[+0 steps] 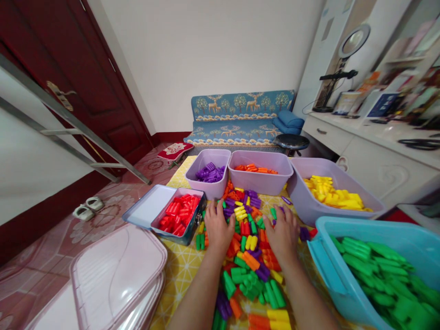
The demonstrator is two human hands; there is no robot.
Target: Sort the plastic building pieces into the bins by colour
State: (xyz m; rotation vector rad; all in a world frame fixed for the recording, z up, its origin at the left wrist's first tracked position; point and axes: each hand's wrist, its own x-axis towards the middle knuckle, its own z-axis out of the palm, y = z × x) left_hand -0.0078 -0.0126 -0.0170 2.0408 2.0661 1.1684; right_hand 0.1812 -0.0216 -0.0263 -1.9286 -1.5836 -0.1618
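Observation:
A heap of coloured plastic blocks (pixel 249 256) in red, orange, yellow, green and purple lies on a yellow patterned table (pixel 180 270). My left hand (pixel 218 227) rests palm down on the heap's left side, fingers spread among the blocks. On the right side my right hand (pixel 283 231) also lies flat, fingers apart. Neither hand visibly grips a block. Round the heap stand a tin of red blocks (pixel 178 215), a tub of purple blocks (pixel 208 173), a tub of orange blocks (pixel 259 172), a tub of yellow blocks (pixel 332 192) and a blue bin of green blocks (pixel 378 270).
Stacked pink lids (pixel 117 279) lie at the table's near left. Behind the table are a blue patterned sofa (pixel 240 117) and a black stool (pixel 292 142). A dark red door (pixel 79 78), a metal ladder (pixel 68 123) and small white shoes (pixel 87 207) are at left; white cabinets (pixel 378 151) at right.

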